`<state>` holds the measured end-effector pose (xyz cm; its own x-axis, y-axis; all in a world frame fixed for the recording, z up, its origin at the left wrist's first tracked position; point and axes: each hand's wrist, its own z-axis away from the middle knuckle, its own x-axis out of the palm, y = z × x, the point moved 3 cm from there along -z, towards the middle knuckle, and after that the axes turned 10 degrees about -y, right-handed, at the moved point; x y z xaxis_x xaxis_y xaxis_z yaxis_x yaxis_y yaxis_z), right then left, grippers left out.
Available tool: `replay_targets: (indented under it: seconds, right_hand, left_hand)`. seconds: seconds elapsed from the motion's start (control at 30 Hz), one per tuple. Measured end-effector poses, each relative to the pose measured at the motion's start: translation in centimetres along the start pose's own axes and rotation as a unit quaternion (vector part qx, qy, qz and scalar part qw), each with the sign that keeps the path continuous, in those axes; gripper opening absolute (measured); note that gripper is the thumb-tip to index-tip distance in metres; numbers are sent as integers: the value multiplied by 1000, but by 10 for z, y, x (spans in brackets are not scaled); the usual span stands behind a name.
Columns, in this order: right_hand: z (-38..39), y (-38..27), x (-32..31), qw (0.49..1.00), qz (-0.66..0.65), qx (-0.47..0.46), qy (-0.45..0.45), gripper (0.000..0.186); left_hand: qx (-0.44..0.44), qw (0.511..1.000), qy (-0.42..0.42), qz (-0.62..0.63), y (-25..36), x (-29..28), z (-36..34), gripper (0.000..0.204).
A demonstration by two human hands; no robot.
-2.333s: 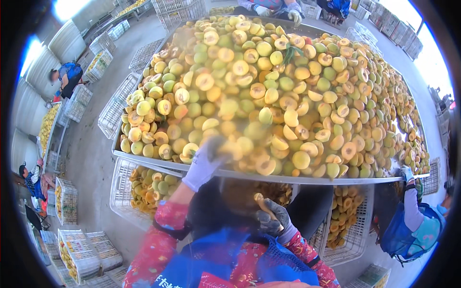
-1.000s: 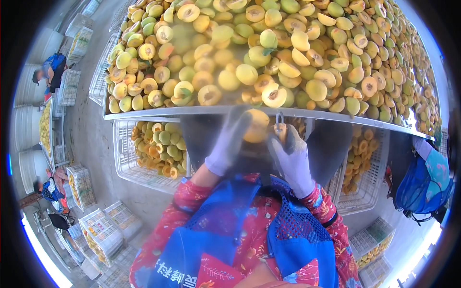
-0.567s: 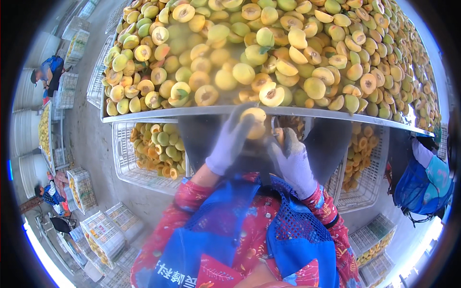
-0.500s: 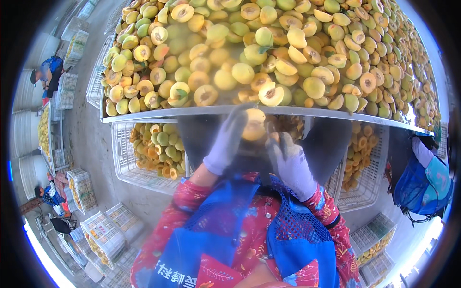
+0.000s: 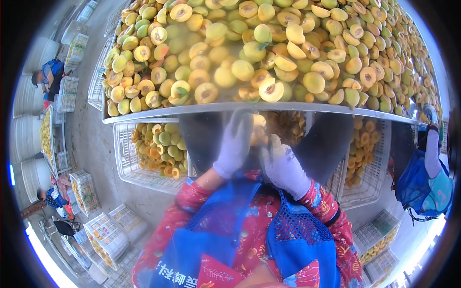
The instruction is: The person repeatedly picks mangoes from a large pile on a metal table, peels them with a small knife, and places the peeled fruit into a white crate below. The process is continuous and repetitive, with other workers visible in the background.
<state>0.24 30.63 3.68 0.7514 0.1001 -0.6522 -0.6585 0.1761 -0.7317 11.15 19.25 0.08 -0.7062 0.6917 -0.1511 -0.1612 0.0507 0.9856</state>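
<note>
My left hand (image 5: 235, 141), in a pale lilac glove with grey fingers, is closed round a yellow peach (image 5: 259, 121) just below the table's metal edge. Against the fruit's lower side, my right hand (image 5: 284, 165) in the same kind of glove has its fingers curled. Whatever those fingers grip is hidden and blurred. Cut peach halves (image 5: 206, 92), several with brown pits or hollows showing, heap over the metal table (image 5: 211, 111) in front of me. Beneath my hands, more peach pieces (image 5: 288, 126) lie between my dark-clad knees.
White plastic crates of peach halves stand under the table at left (image 5: 144, 176) and right (image 5: 357, 198). Close by on the right is a co-worker (image 5: 425, 180) in a blue vest. Stacked crates (image 5: 106, 235) and another fruit-filled table (image 5: 46, 137) are at far left.
My right hand has moved slightly left and down, closer to the left hand. The peach has turned and shifted a little right. On the right, the co-worker's arm now reaches to the table.
</note>
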Motion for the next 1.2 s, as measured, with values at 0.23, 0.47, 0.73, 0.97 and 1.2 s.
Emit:
replay_targets:
  seconds: [0.23, 0.47, 0.73, 0.97, 1.2]
  right_hand:
    - [4, 2, -12, 979, 40, -201, 6, 57]
    - [1, 19, 0, 980, -139, -19, -144, 63]
    - [2, 40, 20, 963, -245, -23, -109, 33]
    - [1, 31, 3, 847, -506, 43, -160, 28]
    - [1, 33, 14, 723, -654, 145, -171, 23]
  left_hand:
    - [-24, 999, 23, -17, 20, 10, 3, 24]
    - [24, 990, 4, -138, 4, 13, 3, 23]
    - [32, 974, 18, -224, 1, 20, 4, 28]
    - [45, 968, 4, -246, 12, 24, 4, 26]
    - [78, 964, -42, -250, -17, 23, 7, 28]
